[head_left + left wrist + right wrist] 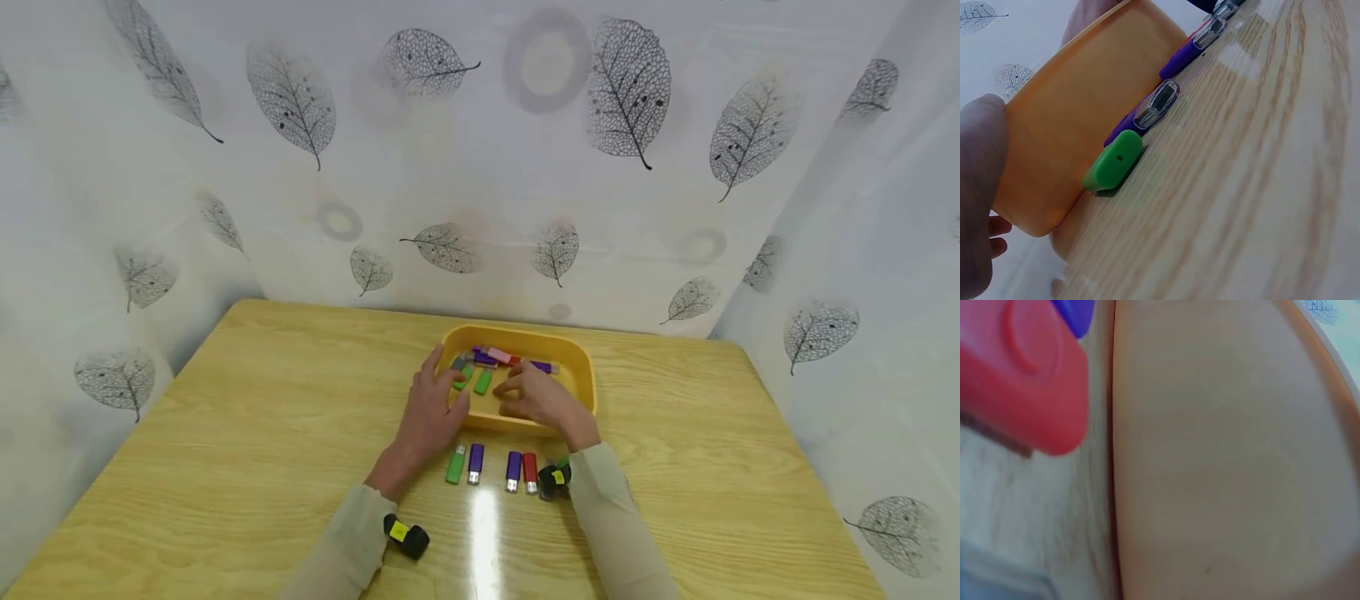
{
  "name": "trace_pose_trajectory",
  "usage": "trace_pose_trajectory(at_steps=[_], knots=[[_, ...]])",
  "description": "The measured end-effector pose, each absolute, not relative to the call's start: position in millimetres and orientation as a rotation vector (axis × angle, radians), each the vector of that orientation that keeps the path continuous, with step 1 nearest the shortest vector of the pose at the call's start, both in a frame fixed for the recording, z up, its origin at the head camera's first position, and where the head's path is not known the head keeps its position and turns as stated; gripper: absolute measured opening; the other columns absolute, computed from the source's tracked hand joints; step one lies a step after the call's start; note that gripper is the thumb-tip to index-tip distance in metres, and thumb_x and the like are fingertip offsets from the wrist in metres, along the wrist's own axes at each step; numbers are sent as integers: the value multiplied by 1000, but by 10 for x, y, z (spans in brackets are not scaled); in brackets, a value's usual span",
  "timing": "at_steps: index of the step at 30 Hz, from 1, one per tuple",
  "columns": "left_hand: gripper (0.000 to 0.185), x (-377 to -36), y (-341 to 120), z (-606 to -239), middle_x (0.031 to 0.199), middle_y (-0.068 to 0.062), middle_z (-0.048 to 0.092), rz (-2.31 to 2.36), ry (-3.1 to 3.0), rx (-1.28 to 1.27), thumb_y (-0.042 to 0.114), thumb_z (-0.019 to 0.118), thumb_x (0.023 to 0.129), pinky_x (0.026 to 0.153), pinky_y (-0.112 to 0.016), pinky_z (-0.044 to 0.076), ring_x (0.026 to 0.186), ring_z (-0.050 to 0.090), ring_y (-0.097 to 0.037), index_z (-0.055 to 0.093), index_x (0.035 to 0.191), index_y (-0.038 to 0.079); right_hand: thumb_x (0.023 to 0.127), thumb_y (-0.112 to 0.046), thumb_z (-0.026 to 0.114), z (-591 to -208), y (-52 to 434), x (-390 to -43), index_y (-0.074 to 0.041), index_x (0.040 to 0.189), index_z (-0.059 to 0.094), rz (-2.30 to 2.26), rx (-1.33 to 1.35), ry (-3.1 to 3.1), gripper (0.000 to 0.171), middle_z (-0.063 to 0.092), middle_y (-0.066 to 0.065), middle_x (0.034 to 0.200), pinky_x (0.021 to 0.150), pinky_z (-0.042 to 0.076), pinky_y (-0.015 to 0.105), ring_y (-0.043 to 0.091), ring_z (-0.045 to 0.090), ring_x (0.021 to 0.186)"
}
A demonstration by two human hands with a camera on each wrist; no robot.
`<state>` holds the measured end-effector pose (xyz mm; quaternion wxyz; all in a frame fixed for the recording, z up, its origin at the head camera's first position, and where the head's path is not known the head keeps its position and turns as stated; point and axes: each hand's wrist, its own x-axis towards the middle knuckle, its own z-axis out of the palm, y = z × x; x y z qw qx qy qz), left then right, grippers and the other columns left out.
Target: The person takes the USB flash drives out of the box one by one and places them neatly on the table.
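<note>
A yellow plastic tray (583, 367) holds several USB flash drives in green, purple, pink, red and grey. My left hand (431, 408) holds the tray's left edge, its thumb by the front corner and its fingers about the rim, close to a grey drive (457, 364). Inside the tray, my right hand (543, 398) has its fingers bent loosely, a gap showing between thumb and forefinger. A green drive (483, 382) lies just left of those fingertips. In the right wrist view the tray wall (1222, 437) fills most of the picture, and my fingers are out of sight.
On the table before the tray lie a green drive (455, 467), two purple drives, one (476, 463) left of the other (513, 468), and a red drive (529, 471). Something green (563, 461) shows partly behind my right wrist camera. A leaf-patterned curtain (480, 167) hangs behind the table.
</note>
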<state>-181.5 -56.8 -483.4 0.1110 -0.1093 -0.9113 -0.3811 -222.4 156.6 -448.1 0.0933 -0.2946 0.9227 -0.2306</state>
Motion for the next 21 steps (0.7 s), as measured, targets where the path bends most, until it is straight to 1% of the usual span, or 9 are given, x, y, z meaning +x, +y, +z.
trace_pose_trajectory(at_steps=[3, 6, 9, 12, 16, 21], knots=[[32, -1812, -571, -4838, 162, -14, 20, -1122, -2650, -341, 27, 51, 94, 108, -56, 35, 133, 40, -40, 64, 112, 4, 90, -18, 71, -4481, 1577, -2216, -7, 116, 73, -710, -844, 2734, 28, 59, 16, 126, 97, 48, 44, 30, 56, 115], [32, -1822, -578, -4851, 161, -15, 22, -1120, -2627, -359, 27, 52, 93, 105, -57, 37, 129, 43, -41, 64, 111, 4, 88, -22, 73, -4486, 1581, -2218, -9, 122, 69, -741, -717, 2756, 37, 55, 16, 129, 94, 50, 43, 28, 59, 108], [31, -1825, -580, -4858, 162, -15, 22, -1128, -2627, -360, 27, 53, 93, 105, -56, 37, 128, 42, -41, 63, 111, 4, 86, -24, 72, -4488, 1578, -2222, -10, 129, 63, -750, -548, 2805, 46, 49, 16, 135, 95, 49, 45, 31, 57, 111], [30, -1823, -580, -4856, 162, -15, 21, -1134, -2634, -355, 27, 53, 93, 106, -56, 37, 129, 42, -41, 63, 111, 4, 86, -24, 69, -4483, 1579, -2215, -8, 131, 59, -741, -440, 2859, 48, 44, 19, 140, 99, 46, 50, 37, 51, 121], [30, -1812, -577, -4846, 162, -14, 20, -1144, -2654, -342, 27, 52, 94, 107, -56, 36, 130, 41, -39, 63, 112, 5, 87, -23, 64, -4489, 1589, -2208, -5, 132, 57, -696, -410, 2905, 49, 42, 22, 143, 103, 41, 54, 41, 43, 128], [31, -1806, -569, -4831, 163, -13, 18, -1152, -2663, -335, 27, 51, 93, 107, -56, 35, 132, 40, -39, 63, 112, 4, 86, -21, 60, -4495, 1598, -2207, -2, 137, 53, -635, -402, 2928, 55, 41, 24, 144, 106, 38, 55, 43, 40, 131]])
